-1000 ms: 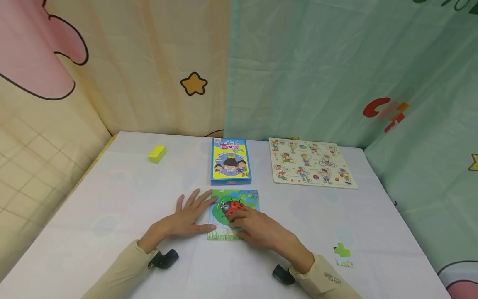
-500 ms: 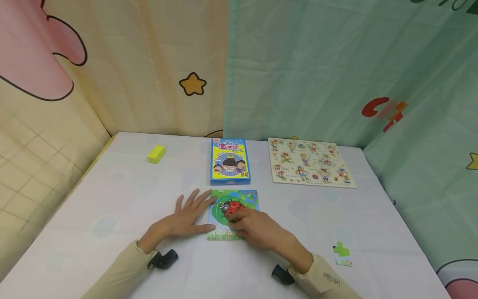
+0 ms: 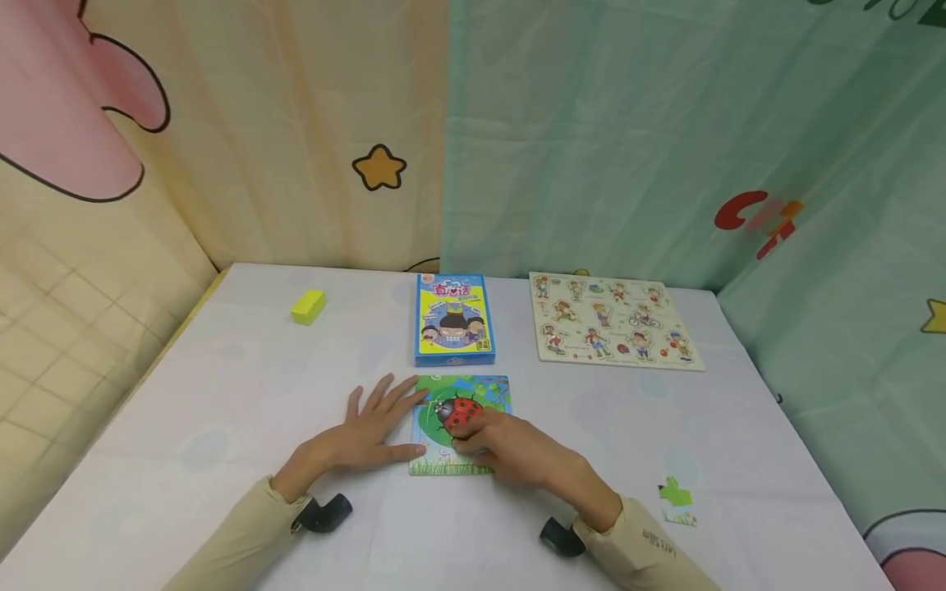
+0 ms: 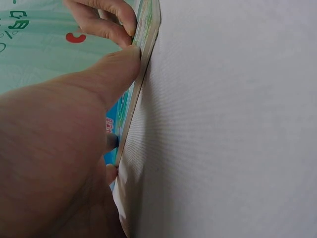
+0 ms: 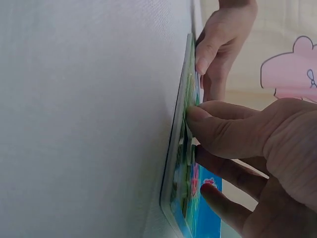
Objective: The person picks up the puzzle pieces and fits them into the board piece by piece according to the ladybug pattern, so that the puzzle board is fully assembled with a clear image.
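Observation:
A square ladybug jigsaw puzzle [image 3: 443, 460] lies flat on the white table. My left hand [image 3: 369, 431] is spread along its left side, with fingertips on the upper left edge and the thumb on the lower left. Over the lower right of the puzzle, my right hand [image 3: 517, 451] pinches a jigsaw piece [image 5: 191, 153] between thumb and fingers, close against the board. The hand hides most of that piece and the puzzle's lower right corner. In the left wrist view the left thumb [image 4: 124, 62] presses the puzzle's rim.
Loose jigsaw pieces [image 3: 676, 497], green and grassy, lie at the right of the table. Behind the puzzle is a blue and yellow box [image 3: 454, 324]. A wooden picture board [image 3: 617, 320] lies at the back right, a yellow block [image 3: 309, 306] at the back left.
My right hand has stayed over the puzzle's lower right, its lower fingers shifting slightly to the right. The left hand has kept its place.

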A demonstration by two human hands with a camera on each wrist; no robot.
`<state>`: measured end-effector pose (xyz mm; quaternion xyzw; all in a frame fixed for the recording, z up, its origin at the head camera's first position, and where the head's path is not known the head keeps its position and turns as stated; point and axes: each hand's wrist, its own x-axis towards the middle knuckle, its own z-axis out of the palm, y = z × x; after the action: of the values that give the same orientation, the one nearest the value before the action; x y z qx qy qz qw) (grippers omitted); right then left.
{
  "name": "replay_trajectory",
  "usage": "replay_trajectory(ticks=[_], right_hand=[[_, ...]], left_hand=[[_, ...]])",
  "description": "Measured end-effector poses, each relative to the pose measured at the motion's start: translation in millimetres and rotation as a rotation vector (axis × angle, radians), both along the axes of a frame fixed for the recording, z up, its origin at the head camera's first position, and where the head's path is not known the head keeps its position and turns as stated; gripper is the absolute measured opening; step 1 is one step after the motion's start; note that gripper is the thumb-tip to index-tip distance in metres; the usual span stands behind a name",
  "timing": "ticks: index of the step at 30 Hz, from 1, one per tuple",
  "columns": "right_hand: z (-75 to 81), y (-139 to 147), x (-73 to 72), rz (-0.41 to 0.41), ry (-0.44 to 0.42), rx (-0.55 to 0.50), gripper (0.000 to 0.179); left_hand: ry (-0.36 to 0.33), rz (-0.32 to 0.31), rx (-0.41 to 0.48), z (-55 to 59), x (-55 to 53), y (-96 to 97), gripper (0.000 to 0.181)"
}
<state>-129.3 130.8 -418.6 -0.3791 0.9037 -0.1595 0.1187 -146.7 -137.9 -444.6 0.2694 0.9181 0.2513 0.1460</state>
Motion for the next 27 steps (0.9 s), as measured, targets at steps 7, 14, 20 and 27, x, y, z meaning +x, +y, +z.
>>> replay_trajectory(ticks=[7,14,20,27], right_hand=[[1.1,-0.6,-0.1,0.021,0.015,-0.018,0.029],[1.7,-2.3,1.6,0.018,0.010,0.005,0.031],[2.0,-3.7,4.0,0.009,0.038,0.037,0.029],[0.2,-4.2,4.1,-0.018,0.041,-0.001,0.029]], left_hand=[[-0.011,-0.001,-0.001,1.0,-0.5,-0.2,0.083],[-0.007,-0.003,-0.001,0.3,-1.7,0.2,0.084],[-0.013,0.002,-0.003,2.4,-0.6,1.1,0.083],[-0.015,0.002,-0.011,3.3,0.2,0.7,0.084]])
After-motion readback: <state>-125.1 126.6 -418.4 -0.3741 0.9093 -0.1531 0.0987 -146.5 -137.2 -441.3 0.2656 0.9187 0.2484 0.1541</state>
